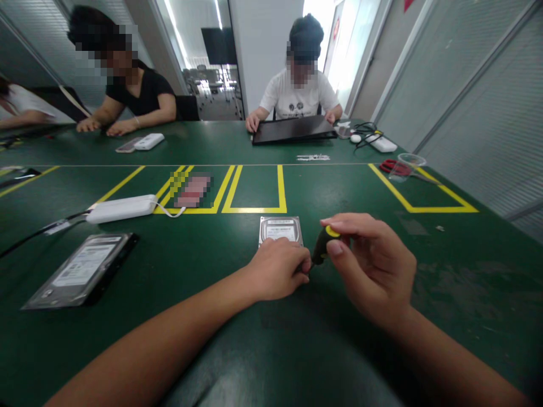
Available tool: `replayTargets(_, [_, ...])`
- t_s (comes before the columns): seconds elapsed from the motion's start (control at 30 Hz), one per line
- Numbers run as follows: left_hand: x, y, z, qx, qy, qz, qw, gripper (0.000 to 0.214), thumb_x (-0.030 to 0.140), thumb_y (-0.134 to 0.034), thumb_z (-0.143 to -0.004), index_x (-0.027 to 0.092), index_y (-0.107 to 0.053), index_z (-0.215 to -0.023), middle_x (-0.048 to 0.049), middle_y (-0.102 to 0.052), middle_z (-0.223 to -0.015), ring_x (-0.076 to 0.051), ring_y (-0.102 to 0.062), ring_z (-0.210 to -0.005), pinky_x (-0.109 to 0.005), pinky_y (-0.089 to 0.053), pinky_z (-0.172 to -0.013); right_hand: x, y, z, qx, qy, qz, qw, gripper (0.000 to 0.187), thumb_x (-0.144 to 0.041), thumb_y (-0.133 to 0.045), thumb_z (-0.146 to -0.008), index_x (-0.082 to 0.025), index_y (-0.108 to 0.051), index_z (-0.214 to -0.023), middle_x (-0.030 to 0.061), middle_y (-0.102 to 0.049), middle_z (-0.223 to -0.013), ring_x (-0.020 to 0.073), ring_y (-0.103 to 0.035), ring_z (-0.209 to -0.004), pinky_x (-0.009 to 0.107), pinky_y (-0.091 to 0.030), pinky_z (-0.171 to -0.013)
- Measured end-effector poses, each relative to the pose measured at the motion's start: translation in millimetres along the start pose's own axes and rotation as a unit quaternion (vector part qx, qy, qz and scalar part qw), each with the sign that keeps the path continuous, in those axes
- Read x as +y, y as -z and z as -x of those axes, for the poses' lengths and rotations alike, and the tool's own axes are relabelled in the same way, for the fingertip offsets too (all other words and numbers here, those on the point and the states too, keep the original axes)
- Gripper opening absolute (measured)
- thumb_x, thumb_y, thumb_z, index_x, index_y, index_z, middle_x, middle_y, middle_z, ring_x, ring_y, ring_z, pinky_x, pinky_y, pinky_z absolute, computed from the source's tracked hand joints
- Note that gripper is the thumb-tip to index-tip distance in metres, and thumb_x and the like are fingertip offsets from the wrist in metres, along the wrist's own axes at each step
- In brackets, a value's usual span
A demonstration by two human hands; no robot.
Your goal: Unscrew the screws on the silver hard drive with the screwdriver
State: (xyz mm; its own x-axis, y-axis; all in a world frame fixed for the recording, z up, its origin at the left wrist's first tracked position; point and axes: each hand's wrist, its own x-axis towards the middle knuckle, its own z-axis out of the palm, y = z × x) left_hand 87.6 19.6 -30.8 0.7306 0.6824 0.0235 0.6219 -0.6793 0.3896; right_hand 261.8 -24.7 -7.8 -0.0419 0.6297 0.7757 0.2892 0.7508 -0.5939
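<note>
A silver hard drive (280,229) lies flat on the green table (237,333), label up, just beyond my hands. My left hand (275,268) rests curled on its near edge, fingers closed against the drive and the tool's tip. My right hand (373,265) pinches a small screwdriver (322,244) with a black handle and yellow cap, held tilted, tip down at the drive's near right corner. The tip itself is hidden behind my left fingers.
A second hard drive (82,268) lies at the left. A white power bank (122,208) with a cable sits beyond it. Yellow tape boxes (254,209) mark the table. Across it, one person holds a laptop (292,129); another leans at the left. Red scissors (394,167) lie far right.
</note>
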Motion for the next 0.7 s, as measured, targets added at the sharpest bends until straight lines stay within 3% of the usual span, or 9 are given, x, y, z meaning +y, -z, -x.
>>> replayTargets(0.13, [-0.6,-0.9,-0.3,0.008,0.000,0.000,1.000,0.013,0.031,-0.072,-0.081,0.022,-0.063,-0.084,-0.0008,-0.067,-0.085,-0.024,-0.060,-0.085,-0.035,-0.038,-0.071,0.0,-0.7,-1.2,0.013,0.008,0.024,1.000,0.032,-0.011,-0.070,-0.081,-0.026,-0.066,-0.109,0.0042,-0.060,-0.098,0.0189,-0.059,-0.089,0.033,-0.047,-0.066])
replayTargets(0.3, [-2.1,-0.8,-0.3,0.009,-0.009,0.000,1.000,0.014,0.032,-0.072,-0.081,0.023,-0.063,-0.084,0.0001,-0.067,-0.085,-0.022,-0.059,-0.082,-0.033,-0.036,-0.068,-4.2,2.0,-1.3,-0.011,0.008,0.013,1.000,0.033,-0.009,-0.056,-0.089,-0.024,-0.068,-0.117,0.0073,-0.067,-0.114,0.0231,-0.061,-0.108,0.040,-0.049,-0.083])
replayTargets(0.37, [-2.9,-0.7,-0.1,0.010,-0.011,0.002,1.000,0.014,0.032,-0.072,-0.081,0.023,-0.063,-0.084,0.0002,-0.067,-0.085,-0.022,-0.059,-0.082,-0.033,-0.036,-0.068,-4.5,2.0,-0.8,-0.017,0.003,0.006,1.000,0.035,-0.008,-0.055,-0.089,-0.024,-0.068,-0.118,0.0071,-0.069,-0.114,0.0229,-0.062,-0.106,0.042,-0.048,-0.086])
replayTargets(0.6, [-7.7,0.1,0.2,-0.004,-0.031,0.012,0.999,0.015,0.031,-0.072,-0.080,0.024,-0.062,-0.089,0.0010,-0.068,-0.086,-0.022,-0.060,-0.084,-0.033,-0.037,-0.068,0.0,-0.3,1.4,0.007,0.011,-0.001,1.000,0.043,-0.005,-0.068,-0.079,-0.026,-0.068,-0.116,0.0047,-0.063,-0.104,0.0192,-0.059,-0.095,0.034,-0.046,-0.070])
replayTargets(0.7, [-7.6,1.7,0.1,-0.007,-0.034,0.013,0.999,0.015,0.031,-0.071,-0.081,0.024,-0.062,-0.090,0.0009,-0.067,-0.088,-0.022,-0.060,-0.084,-0.032,-0.038,-0.070,-2.3,0.9,0.6,0.001,0.020,0.004,1.000,0.037,-0.007,-0.062,-0.085,-0.024,-0.069,-0.118,0.0065,-0.066,-0.108,0.0207,-0.061,-0.100,0.036,-0.047,-0.076])
